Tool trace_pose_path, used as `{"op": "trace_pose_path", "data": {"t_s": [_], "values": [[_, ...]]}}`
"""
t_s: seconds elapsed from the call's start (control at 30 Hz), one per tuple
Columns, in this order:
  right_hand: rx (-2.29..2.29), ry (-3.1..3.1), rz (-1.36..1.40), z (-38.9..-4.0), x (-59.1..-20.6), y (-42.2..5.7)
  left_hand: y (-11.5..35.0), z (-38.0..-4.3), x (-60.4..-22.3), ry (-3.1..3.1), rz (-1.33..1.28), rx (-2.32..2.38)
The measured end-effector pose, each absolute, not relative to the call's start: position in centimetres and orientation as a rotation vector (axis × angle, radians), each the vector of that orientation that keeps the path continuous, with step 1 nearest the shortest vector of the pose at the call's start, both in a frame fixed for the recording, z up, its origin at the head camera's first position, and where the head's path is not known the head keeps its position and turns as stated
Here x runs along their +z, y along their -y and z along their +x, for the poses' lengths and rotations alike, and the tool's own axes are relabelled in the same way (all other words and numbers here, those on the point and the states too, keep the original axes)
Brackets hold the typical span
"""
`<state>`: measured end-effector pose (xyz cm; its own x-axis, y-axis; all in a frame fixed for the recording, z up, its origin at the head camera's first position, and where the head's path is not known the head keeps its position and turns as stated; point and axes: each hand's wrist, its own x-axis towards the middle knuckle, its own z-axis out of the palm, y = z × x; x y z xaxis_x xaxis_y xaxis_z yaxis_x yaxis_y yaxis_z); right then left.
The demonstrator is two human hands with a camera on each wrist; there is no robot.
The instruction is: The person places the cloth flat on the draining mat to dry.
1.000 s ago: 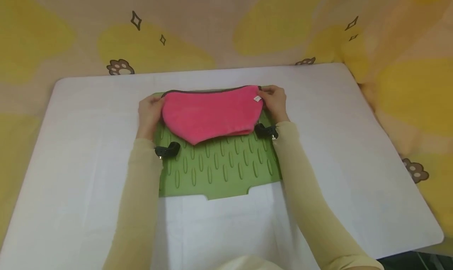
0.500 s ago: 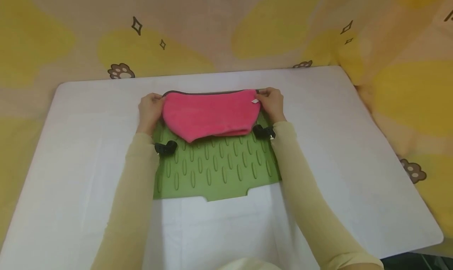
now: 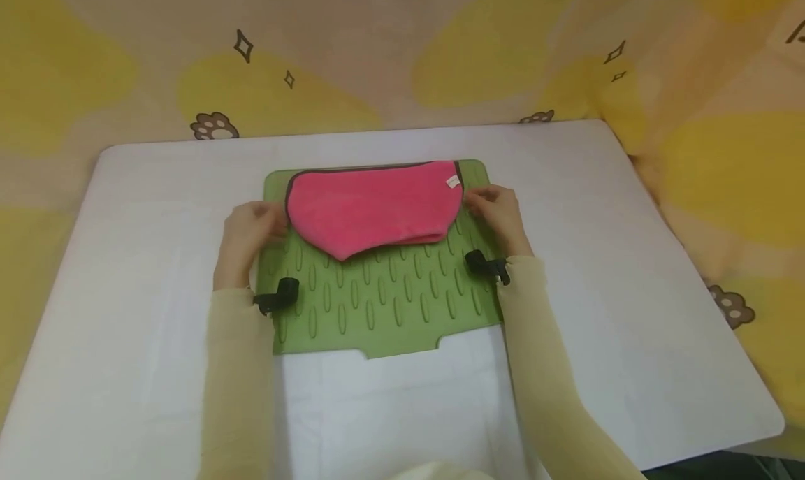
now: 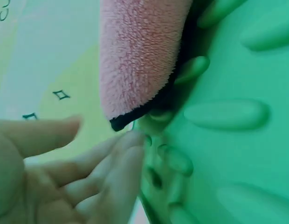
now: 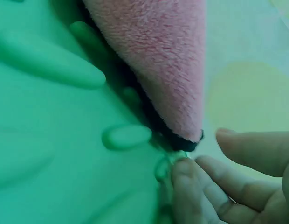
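Head: folded pink fleecy cloth (image 3: 374, 207) lying upper centre on green ridged mat (image 3: 390, 333), rectangular white tabletop (image 3: 629, 270) opening either side. Left wrist: left hand (image 4: 65, 173) gaping, thumb off fingers, below dark hem (image 4: 135, 114). Right wrist: right hand (image 5: 242, 186), lower right, gaping likewise.

- Pink cloth (image 3: 377, 211), mid-frame: plush, fluffy pile, matt, its dark edging (image 4: 135, 113) flat-looking fabric.
- Green mat (image 3: 383, 330) under it: rubbery-looking, smooth between raised oval ridges.
- White tabletop (image 3: 629, 277): smooth, faint sheen.
- Patterned backdrop (image 3: 346, 40), top of frame: soft matt cloth.
- Beige sleeves (image 3: 235, 382), lower left and right: matt fabric.
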<state>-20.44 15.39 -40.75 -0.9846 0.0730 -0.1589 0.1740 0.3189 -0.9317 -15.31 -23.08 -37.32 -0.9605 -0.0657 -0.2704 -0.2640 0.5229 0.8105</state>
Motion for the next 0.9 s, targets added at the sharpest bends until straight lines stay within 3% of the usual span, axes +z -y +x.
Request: {"op": "trace_pose_path", "data": {"t_s": [0.17, 0.5, 0.9], "values": [[-1.812, -2.346, 0.196, -19.6, -40.7, -15.4, 22.8, -14.5, -38.2, -2.399, -0.148, 1.494], [-1.743, -2.405, 0.163, -19.5, -41.6, -15.2, 21.7, -14.1, -40.2, -2.379, -0.119, 1.774], [-1.71, -2.488, 0.128, -19.5, -41.7, -14.3, 20.7, -14.3, -40.8, -2.425, -0.277, 1.839]]}}
